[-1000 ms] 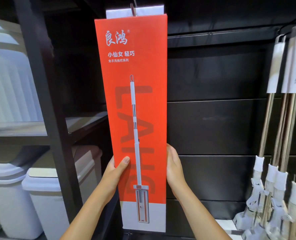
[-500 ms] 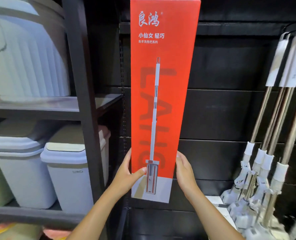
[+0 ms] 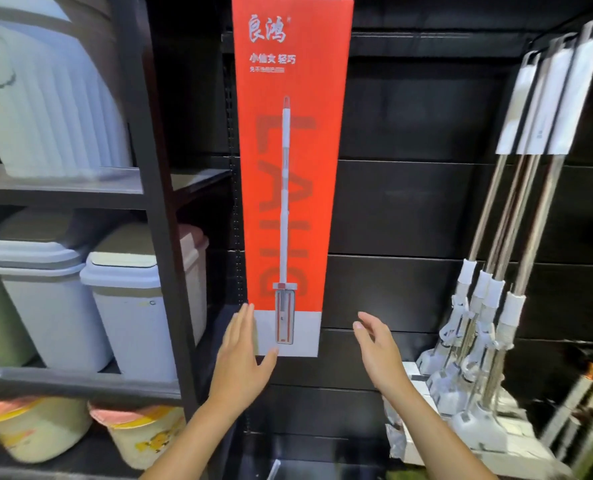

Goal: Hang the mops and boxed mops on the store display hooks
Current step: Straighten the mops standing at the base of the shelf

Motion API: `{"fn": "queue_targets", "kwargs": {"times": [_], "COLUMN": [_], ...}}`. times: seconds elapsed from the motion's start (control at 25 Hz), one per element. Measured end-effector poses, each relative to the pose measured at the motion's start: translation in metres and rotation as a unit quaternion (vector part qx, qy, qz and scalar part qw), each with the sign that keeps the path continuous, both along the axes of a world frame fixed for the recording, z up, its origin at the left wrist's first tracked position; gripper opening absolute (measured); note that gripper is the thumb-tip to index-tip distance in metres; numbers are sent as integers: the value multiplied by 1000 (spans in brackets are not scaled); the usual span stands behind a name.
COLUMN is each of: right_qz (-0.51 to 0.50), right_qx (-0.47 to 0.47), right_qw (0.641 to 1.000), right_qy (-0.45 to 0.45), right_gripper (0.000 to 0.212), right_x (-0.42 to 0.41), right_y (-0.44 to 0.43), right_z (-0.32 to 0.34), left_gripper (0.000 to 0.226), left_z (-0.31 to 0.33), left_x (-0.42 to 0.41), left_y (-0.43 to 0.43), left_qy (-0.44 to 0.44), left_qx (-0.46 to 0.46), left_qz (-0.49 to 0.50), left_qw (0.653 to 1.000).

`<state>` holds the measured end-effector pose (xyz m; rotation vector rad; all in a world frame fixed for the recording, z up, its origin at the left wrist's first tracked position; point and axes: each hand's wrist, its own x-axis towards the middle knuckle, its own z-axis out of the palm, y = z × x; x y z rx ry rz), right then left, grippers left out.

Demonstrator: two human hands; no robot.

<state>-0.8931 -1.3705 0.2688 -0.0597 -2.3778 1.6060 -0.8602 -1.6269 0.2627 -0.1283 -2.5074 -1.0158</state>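
Boxed mop (image 3: pixel 290 168) hangs free; left hand (image 3: pixel 241 355) and right hand (image 3: pixel 378 355) flank bottom edge, grip released.

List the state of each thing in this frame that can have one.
Boxed mop: hanging upright on the dark wall, its top out of frame, closed.
Left hand: open, at the box's lower left corner, not gripping.
Right hand: open, clear of the box.
Mops: hanging in a bunch at right, handles slanted.
Lidded bins: on the left shelf, lids shut.
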Motion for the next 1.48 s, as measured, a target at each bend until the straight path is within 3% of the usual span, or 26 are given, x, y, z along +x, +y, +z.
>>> {"fn": "queue_targets", "kwargs": {"times": [0.2, 0.56, 0.88, 0.96, 1.08, 1.2, 1.4, 1.48], "right_qz": [0, -35, -65, -66, -65, -38, -2, 7], "right_qx": [14, 40, 73, 66, 66, 19, -126, -155], "right_qw": [1000, 998, 995, 995, 995, 997, 990, 986], "right_qy": [-12, -30, -31, -30, -39, -61, -60, -64], "right_gripper": [36, 35, 33, 29, 39, 45, 37, 58], "right_x": [37, 87, 60, 41, 7, -37, -99, -124], "right_y": [94, 267, 356, 369, 383, 388, 390, 388], "right_z": [-9, -27, -34, -38, -37, -24, -17, -17], "left_gripper": [89, 74, 69, 67, 65, 55, 32, 28], "left_z": [-23, -52, -52, -50, -45, -33, -13, -8], "left_x": [27, 47, -13, -36, -69, -114, -178, -195], "left_y": [78, 277, 398, 423, 452, 474, 513, 528], "left_qy": [-10, -61, -65, -74, -101, -132, -190, -211], "left_qx": [-61, -68, -49, -26, 26, 132, 316, 383], "left_qz": [30, -70, -171, -180, -200, -199, -197, -186], "left_qw": [998, 993, 982, 981, 974, 962, 908, 880]}}
